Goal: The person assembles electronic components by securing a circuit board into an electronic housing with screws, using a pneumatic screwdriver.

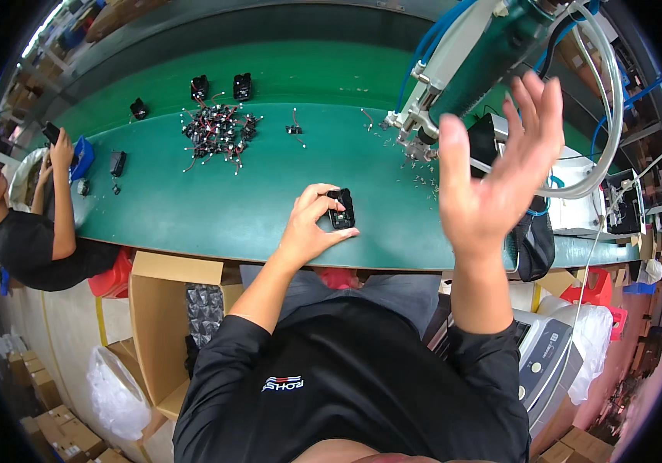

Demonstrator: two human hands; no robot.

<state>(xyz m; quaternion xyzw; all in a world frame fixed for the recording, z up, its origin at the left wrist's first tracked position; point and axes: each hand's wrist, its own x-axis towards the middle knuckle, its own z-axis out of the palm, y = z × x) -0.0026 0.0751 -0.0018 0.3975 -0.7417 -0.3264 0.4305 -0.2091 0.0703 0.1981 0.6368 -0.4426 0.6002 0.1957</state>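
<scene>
Where the green desk (215, 208) meets its near edge, a small black part (341, 208) lies flat, pinched at its left side by the fingers of the left hand (311, 224). Right hand (500, 177): raised above the desk, palm open, fingers spread, holding nothing, well apart from the part and to its right. Pile of small black pieces with wires (219, 130): farther back on the desk. Machine with blue hoses (469, 62): behind the right hand. Cardboard box (165, 324): below the desk edge, at left.
</scene>
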